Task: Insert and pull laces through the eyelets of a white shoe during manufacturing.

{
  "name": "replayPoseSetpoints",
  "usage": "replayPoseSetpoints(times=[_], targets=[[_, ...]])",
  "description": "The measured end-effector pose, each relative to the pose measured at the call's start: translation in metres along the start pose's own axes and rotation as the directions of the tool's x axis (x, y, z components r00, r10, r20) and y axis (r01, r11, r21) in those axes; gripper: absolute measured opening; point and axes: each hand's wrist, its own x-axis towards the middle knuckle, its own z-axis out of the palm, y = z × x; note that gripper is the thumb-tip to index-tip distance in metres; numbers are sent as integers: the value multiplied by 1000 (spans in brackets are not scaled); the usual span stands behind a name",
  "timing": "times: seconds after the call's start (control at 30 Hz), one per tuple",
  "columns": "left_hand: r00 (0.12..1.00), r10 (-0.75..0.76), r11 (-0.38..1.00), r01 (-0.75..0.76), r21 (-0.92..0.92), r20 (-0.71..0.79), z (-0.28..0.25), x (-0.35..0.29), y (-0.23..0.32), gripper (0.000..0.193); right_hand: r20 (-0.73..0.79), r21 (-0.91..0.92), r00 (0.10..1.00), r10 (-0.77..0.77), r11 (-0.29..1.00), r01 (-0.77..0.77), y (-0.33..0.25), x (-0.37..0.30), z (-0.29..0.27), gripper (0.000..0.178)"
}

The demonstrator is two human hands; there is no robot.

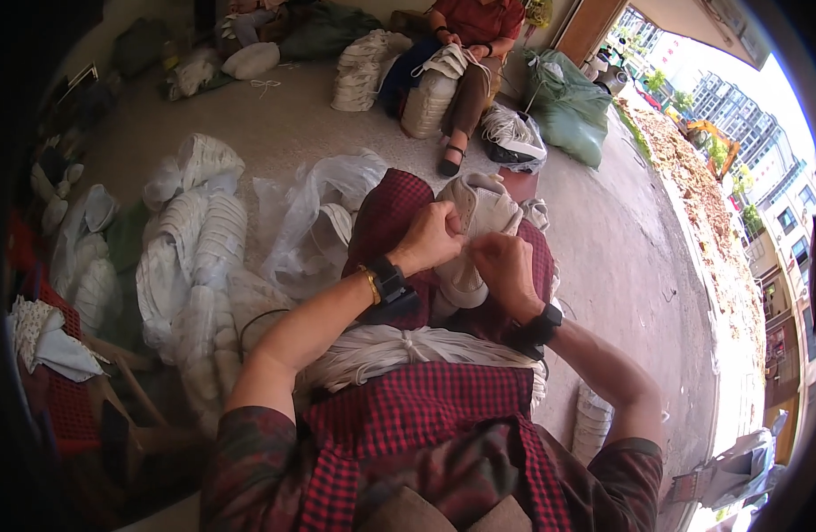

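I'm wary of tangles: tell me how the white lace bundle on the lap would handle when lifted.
The white lace bundle would probably flop at its ends, since the strands curve loosely. It may hold together mid-length, where it looks tied; the fanned-out left end could tangle.

No lettering, labels, numbers or signs legible.

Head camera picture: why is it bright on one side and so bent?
In the head view, daylight washes out the sky at right; fisheye distortion tilts the buildings; the lower left is dim; the pale shoe is readable, its fine detail soft.
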Motion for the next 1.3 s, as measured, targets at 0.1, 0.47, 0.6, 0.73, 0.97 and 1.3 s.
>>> replayPoseSetpoints(times=[0.1, 0.47, 0.6, 0.73, 0.97, 1.3], targets=[[998, -23, 998, 27, -63, 61, 0, -6, 4, 21, 82, -156, 996, -28, 987, 40, -1, 4, -8, 11], [954, 275, 929, -296, 224, 120, -10, -17, 28, 7, 187, -291, 934, -306, 891, 350, 7, 17, -14, 10], [930, 322, 844, -367, 391, 178, 4, -18, 30, 6, 204, -186, 921, -332, 911, 369, 16, 15, -22, 11], [901, 357, 770, -434, 467, 249, 2, -21, 28, 9, 224, -111, 877, -424, 883, 456, 20, 18, -26, 11], [828, 375, 558, -561, 611, 417, -1, -21, 25, 10, 265, -64, 859, -439, 880, 470, 23, 19, -34, 13], [988, -29, 50, 154, 987, -153, -310, -18, 29, 15, 302, -2, 870, -389, 913, 409, 35, 20, -36, 31]])
